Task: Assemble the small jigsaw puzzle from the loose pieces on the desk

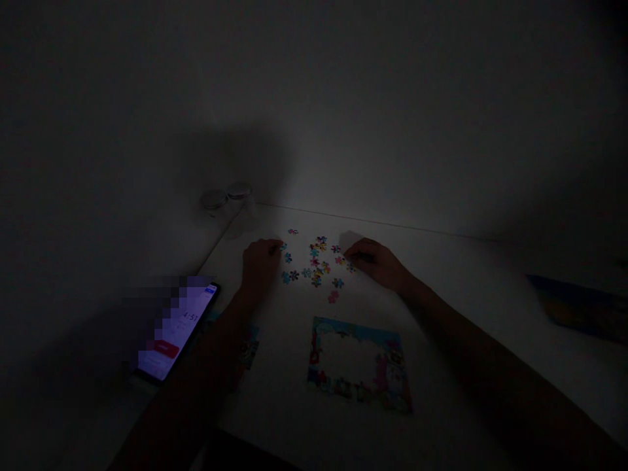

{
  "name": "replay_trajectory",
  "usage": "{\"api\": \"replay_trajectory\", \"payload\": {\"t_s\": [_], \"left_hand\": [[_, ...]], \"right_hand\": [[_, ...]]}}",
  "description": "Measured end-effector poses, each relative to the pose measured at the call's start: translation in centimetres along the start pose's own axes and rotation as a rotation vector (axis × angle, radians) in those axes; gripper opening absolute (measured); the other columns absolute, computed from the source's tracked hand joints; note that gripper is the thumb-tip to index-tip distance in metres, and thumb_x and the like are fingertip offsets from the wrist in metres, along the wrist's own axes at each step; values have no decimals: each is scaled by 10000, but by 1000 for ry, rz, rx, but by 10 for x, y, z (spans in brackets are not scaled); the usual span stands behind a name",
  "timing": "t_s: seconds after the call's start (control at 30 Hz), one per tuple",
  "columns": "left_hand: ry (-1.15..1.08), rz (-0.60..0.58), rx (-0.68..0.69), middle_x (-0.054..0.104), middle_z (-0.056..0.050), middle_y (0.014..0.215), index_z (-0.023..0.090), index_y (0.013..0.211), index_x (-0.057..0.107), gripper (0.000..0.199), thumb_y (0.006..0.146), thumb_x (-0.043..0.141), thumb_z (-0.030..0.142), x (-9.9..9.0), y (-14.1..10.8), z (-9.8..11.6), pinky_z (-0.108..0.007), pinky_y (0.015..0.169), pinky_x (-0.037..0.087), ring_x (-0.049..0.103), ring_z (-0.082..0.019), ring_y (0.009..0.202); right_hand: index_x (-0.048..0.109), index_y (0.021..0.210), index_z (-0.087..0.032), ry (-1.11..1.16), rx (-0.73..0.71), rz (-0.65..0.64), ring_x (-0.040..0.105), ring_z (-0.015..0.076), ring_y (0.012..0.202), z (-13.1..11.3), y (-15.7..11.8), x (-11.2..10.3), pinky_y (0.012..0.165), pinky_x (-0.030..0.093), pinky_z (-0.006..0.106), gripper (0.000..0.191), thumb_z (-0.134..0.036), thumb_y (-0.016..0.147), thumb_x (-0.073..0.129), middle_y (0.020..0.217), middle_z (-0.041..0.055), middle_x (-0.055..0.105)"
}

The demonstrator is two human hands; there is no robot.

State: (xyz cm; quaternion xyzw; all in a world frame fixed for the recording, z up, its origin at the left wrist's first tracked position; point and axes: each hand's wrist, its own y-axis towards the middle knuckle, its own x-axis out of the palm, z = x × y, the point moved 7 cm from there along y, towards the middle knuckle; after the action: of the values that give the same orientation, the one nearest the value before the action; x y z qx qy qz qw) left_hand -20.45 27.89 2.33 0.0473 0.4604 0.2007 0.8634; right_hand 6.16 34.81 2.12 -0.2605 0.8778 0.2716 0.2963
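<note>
Loose jigsaw puzzle pieces (314, 261) lie scattered between my two hands on a white tabletop in dim light. My left hand (260, 263) is closed at their left side, its fingertips on a small bluish puzzle piece (283, 246). On the right, my right hand (375, 260) has its fingers pinched together and pointing down at the table, close to a pinkish puzzle piece (339, 260). Whatever those fingers hold, if anything, is too dark to see. Nearer to me lies a partly assembled puzzle (400, 366), its colourful border joined around a bare middle.
A lit phone (179, 333) stands tilted at the table's left edge, beside my left forearm. Partly under that forearm is a colourful printed sheet (251, 347). Two lidded clear jars (228, 203) stand at the back left. A dark blue picture (579, 304) lies far right.
</note>
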Motion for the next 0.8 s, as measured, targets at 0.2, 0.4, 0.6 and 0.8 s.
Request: {"api": "replay_trajectory", "payload": {"t_s": [0.2, 0.4, 0.6, 0.8], "left_hand": [[32, -7, 26, 715, -61, 1047, 223, 1055, 736, 278, 861, 539, 188, -2, -2, 5, -389, 943, 469, 640, -242, 976], [47, -5, 36, 704, -98, 1042, 174, 1090, 722, 304, 864, 520, 175, -3, -2, 8, -384, 929, 474, 642, -250, 975], [68, -3, 39, 702, -84, 1012, 202, 1089, 716, 305, 869, 505, 181, -4, -3, 7, -381, 939, 476, 647, -243, 975], [76, 1, 43, 697, -78, 1030, 206, 1082, 711, 307, 872, 489, 178, -3, -2, 7, -393, 953, 467, 643, -241, 983]], "right_hand": [[713, 830, -219, -47, -73, 19, 627, 214, 849, -12, -4, 0, 833, 496, 401, 136, -207, 810, 579, 833, 50, 680], [705, 837, -203, -53, -67, 41, 620, 209, 825, -10, -6, -2, 789, 504, 385, 130, -187, 808, 579, 836, 59, 661], [699, 850, -221, -83, -117, 3, 621, 203, 842, -14, -5, 3, 805, 502, 385, 127, -201, 831, 575, 849, 50, 675], [697, 888, -213, -103, -126, -8, 622, 206, 847, -15, -4, 4, 808, 498, 390, 146, -230, 860, 554, 862, 58, 678]]}}
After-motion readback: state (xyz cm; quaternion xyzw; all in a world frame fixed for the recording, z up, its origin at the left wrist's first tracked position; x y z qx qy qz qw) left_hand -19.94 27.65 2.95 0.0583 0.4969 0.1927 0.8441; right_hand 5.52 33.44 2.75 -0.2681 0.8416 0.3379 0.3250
